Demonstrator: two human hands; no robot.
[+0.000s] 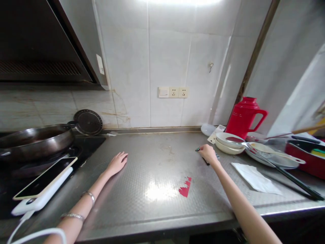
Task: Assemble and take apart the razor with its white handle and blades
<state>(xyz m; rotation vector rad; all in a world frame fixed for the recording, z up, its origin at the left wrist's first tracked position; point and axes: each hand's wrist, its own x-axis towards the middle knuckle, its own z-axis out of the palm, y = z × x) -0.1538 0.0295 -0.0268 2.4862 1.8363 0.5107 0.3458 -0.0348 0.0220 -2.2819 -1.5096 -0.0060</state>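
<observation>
My left hand (118,163) rests palm down on the metal countertop (152,162), fingers stretched out and holding nothing. Farther right, my right hand (208,154) is closed over a small dark object (197,149) lying at the counter surface. Its greenish-black tip pokes out past the fingertips, and the rest is covered, so I cannot tell its kind. A thin black piece (206,162) shows just under the palm. Between the two arms lies a red paper cutout (186,187) with a jagged edge, touched by neither hand.
On the left stand a steel pan (38,140) on the stove and a phone (47,178) atop a white power bank (43,193) with a cable. Stacked bowls (230,146), a red thermos (243,117), a white napkin (255,178) and a black-handled ladle (286,174) crowd the right.
</observation>
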